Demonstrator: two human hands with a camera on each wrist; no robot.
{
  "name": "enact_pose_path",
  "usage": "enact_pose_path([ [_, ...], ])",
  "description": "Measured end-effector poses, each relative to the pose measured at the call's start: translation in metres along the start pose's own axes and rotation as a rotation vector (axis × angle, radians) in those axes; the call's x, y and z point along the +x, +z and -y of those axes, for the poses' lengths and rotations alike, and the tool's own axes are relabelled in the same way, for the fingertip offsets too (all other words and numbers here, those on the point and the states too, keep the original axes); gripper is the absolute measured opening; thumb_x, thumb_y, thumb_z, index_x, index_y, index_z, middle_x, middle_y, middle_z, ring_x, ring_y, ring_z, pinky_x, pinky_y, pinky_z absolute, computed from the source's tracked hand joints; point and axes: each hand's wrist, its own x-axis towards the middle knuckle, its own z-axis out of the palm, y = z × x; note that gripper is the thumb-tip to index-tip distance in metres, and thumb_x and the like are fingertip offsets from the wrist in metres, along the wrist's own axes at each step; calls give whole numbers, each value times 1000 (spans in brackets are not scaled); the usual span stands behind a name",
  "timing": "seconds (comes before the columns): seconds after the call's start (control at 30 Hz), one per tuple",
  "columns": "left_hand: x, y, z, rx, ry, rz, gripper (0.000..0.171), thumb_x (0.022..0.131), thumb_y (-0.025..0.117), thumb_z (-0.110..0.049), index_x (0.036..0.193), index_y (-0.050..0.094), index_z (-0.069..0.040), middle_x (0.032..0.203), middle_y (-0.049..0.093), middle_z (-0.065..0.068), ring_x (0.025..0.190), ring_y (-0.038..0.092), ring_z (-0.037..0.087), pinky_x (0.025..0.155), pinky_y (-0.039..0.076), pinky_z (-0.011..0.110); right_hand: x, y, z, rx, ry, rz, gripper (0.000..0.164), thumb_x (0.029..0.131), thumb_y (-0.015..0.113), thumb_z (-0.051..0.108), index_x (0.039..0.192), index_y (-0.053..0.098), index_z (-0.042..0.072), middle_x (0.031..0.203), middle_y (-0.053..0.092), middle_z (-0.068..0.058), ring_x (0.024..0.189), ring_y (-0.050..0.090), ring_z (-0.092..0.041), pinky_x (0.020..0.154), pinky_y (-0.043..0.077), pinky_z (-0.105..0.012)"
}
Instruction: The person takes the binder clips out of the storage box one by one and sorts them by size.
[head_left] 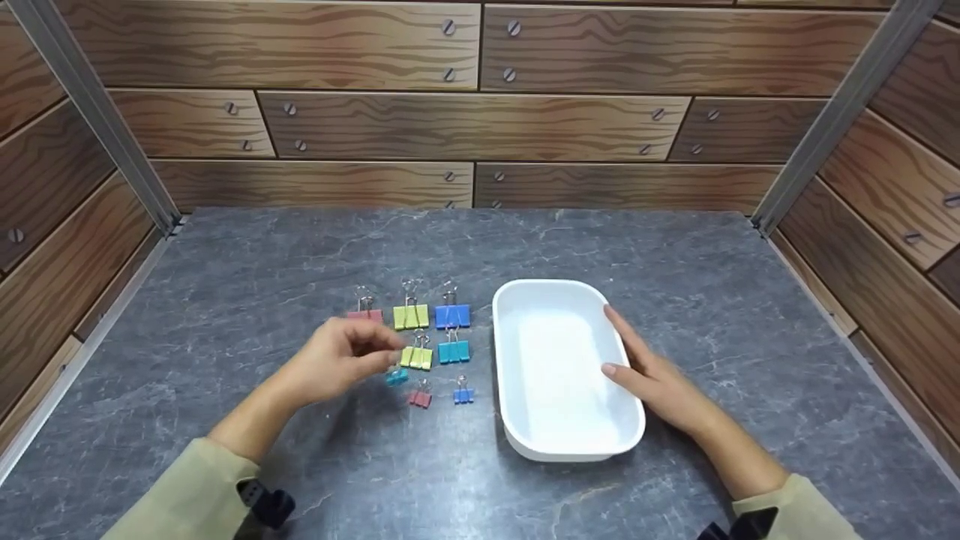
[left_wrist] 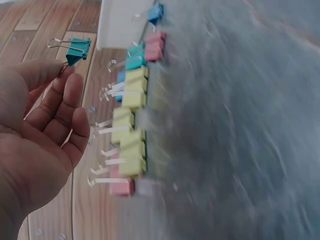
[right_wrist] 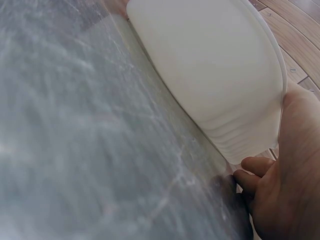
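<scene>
My left hand (head_left: pixel 341 358) pinches a small teal binder clip (left_wrist: pixel 77 51) by one wire handle, between thumb and index finger. The other fingers curl loosely below it in the left wrist view. Close by lie two yellow-green binder clips (head_left: pixel 411 317), a blue binder clip (head_left: pixel 452 316), a wider teal binder clip (head_left: pixel 454 351), a small red binder clip (head_left: pixel 420 398) and a small blue binder clip (head_left: pixel 463 395). The left hand partly covers a larger red binder clip (head_left: pixel 366 316). On the right, my right hand (head_left: pixel 660 386) holds a white plastic tub (head_left: pixel 570 448), its thumb over the rim and fingers along the outer wall.
A grey marble-patterned tabletop (head_left: pixel 300 255) carries everything. Wood-patterned panels (head_left: pixel 375 124) enclose the back and sides, with metal posts (head_left: pixel 829 112) at the rear corners. The tub stands just right of the clips, with bare white floor showing inside.
</scene>
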Motion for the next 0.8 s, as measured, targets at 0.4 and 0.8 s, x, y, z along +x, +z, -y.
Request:
enact_pose_path([
  [0.4, -16, -11, 27, 33, -56, 27, 13, 96, 76, -4, 107, 77, 3, 92, 75, 7, 78, 62, 11, 68, 53, 21, 2, 0, -2, 10, -17, 2, 80, 107, 63, 27, 171, 16, 35, 176, 14, -14, 155, 24, -34, 105, 43, -21],
  [0.8, -19, -10, 37, 19, -53, 64, 9, 96, 75, -3, 103, 78, 2, 86, 73, 6, 72, 60, 6, 58, 49, 20, 2, 0, -2, 18, 11, 14, 81, 107, 63, 30, 171, 14, 36, 176, 15, -13, 156, 25, -34, 108, 43, -26],
])
